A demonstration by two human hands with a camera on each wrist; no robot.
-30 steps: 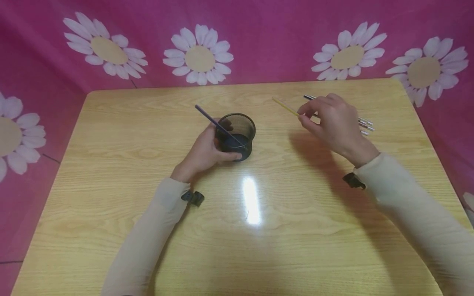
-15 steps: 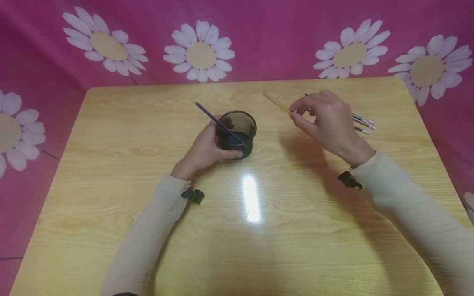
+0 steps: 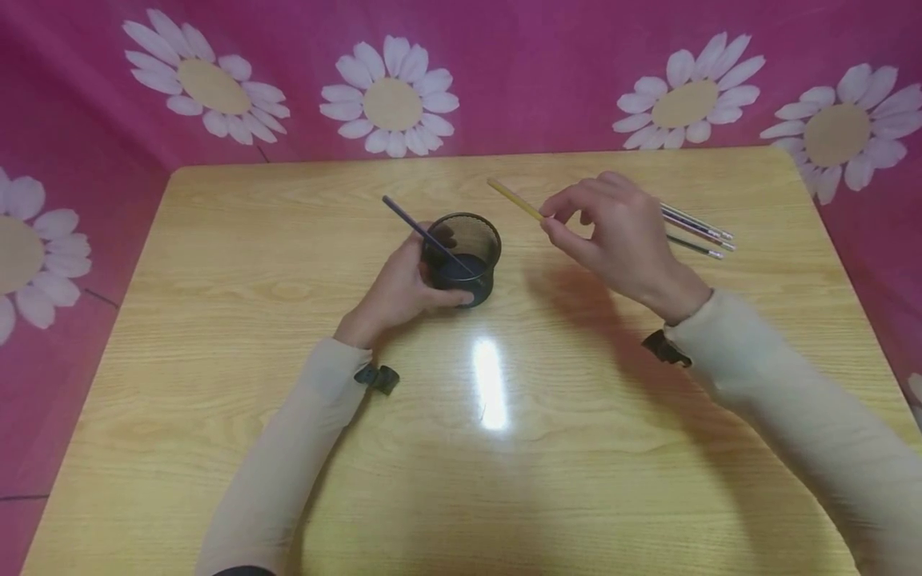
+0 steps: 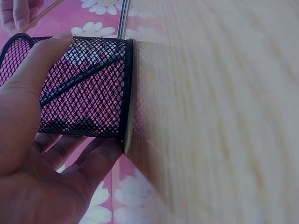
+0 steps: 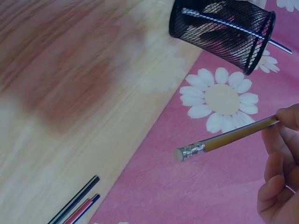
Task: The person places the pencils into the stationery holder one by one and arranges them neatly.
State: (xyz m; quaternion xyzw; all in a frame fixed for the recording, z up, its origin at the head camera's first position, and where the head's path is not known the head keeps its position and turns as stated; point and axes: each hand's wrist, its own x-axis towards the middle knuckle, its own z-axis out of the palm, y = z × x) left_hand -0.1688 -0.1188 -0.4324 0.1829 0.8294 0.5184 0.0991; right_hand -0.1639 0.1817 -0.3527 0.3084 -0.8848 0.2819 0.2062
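My left hand [image 3: 392, 292] grips a black mesh pencil cup [image 3: 484, 286] standing on the table, thumb on the near side and fingers round the far side. Inside the cup a dark pencil [image 3: 406, 214] leans, its upper end sticking out over the rim towards the left. To the right of the cup, my right hand [image 3: 612, 232] pinches a yellow pencil [image 3: 513, 198] between thumb and fingertips, above the table. The right wrist view shows that pencil's metal band and eraser [image 5: 189, 151] at its free lower end.
Several pencils [image 3: 695, 224] lie close together on the wooden table [image 3: 216, 360], right of my right hand and partly hidden by it. A pink flowered cloth [image 3: 533, 80] hangs behind the table's far edge. A bright reflection shines on the tabletop in front of the cup.
My right hand has moved left towards the cup with the yellow pencil, uncovering more of the pencils on the table. The left hand and cup have stayed in place.
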